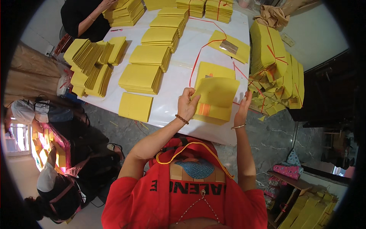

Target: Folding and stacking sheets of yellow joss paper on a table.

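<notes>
My left hand pinches the left edge of a yellow paper sheet, which is lifted and curved over the table. Beneath it lies another yellow sheet with an orange patch, partly covered. My right hand is upright beside the sheet's right edge, fingers stretched out and apparently holding nothing. Farther off, a flat yellow sheet with a brownish, shiny rectangle lies at the table's right. Left of my hands, a single small stack of yellow paper sits at the near edge.
Several yellow stacks run in a row across the white table. Fanned bundles stand at left. Red string trails over the table. Large tied bundles stand at right. Another person's arm reaches in at far left; others sit lower left.
</notes>
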Demonstrator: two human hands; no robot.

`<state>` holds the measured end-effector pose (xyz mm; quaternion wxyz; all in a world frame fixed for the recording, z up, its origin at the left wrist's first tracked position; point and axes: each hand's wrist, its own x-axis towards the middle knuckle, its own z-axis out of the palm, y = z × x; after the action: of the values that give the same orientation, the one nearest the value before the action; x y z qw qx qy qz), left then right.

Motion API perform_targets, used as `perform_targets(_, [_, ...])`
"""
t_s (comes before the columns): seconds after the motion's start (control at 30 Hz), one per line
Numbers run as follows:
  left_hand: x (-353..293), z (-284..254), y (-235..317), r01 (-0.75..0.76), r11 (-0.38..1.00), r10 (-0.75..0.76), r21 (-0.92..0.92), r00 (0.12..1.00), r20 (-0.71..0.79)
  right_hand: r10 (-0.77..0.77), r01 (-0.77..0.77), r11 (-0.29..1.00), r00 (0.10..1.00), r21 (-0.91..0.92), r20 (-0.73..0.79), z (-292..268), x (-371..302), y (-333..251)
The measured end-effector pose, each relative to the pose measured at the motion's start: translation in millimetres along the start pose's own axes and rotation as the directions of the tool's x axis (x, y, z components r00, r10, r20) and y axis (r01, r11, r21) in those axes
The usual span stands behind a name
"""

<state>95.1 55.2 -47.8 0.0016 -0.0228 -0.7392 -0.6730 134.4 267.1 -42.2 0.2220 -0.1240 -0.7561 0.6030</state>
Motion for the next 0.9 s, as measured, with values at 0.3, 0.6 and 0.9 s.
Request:
perform_targets(0.3, [-33.1,-168.2,-13.2,0.299,0.747,-0.181,-0.594,0.951,0.251,-0.022,0.036,0.986,0.996,-0.164,0.091,-6.2,-17.7,1.9])
perform_targets(0.6, [-36.2,-324.4,-67.2,0.504,0.845,-0.525,-0.179,0.845,-0.103,-0.044,0.104,0.936,0.983,-0.336,0.181,0.9,-13.1,5.3])
perform_targets(0.9, [-15.6,-316.7,-87.5,0.460,0.888,-0.448,0.029,0.876,-0.181,-0.079,0.170,0.904,0.968,-0.392,0.237,9.7,-16.0,13.8])
